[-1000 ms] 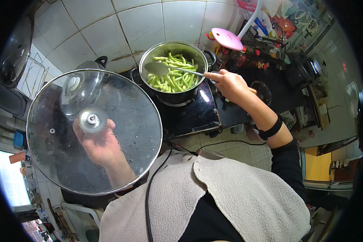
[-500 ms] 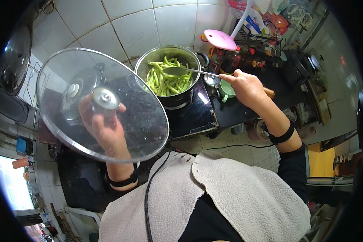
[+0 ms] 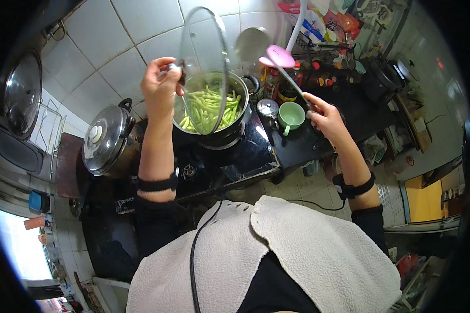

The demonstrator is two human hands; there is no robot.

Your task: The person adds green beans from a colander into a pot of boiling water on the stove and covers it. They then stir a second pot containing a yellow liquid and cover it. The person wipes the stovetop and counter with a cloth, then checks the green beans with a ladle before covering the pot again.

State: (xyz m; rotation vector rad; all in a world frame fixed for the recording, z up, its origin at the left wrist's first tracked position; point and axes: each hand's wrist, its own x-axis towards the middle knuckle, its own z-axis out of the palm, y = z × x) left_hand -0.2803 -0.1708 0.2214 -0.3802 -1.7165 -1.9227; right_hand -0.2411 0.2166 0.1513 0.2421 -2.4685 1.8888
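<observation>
My left hand (image 3: 161,86) is closed on the knob of a clear glass lid (image 3: 206,47). The lid stands nearly on edge above the pot (image 3: 246,101), its lower part in front of the pot's opening. Inside the pot, on the stove, lie long green beans (image 3: 234,107), partly seen through the glass. My right hand (image 3: 325,116) grips the handle of a metal spatula (image 3: 253,44), raised so that its broad head is near the tiled wall, right of the lid. The spatula's head is blurred.
A lidded pressure cooker (image 3: 107,138) stands left of the pot. To the right are a green mug (image 3: 291,116), a small metal-lidded jar (image 3: 268,108), a pink disc on a white stalk (image 3: 278,56) and several bottles (image 3: 287,88). A dark lid (image 3: 23,94) hangs at far left.
My left hand has moved the lid right and up, turning it from facing me to nearly on edge over the pot. My right hand has lifted the spatula out of the pot toward the wall.
</observation>
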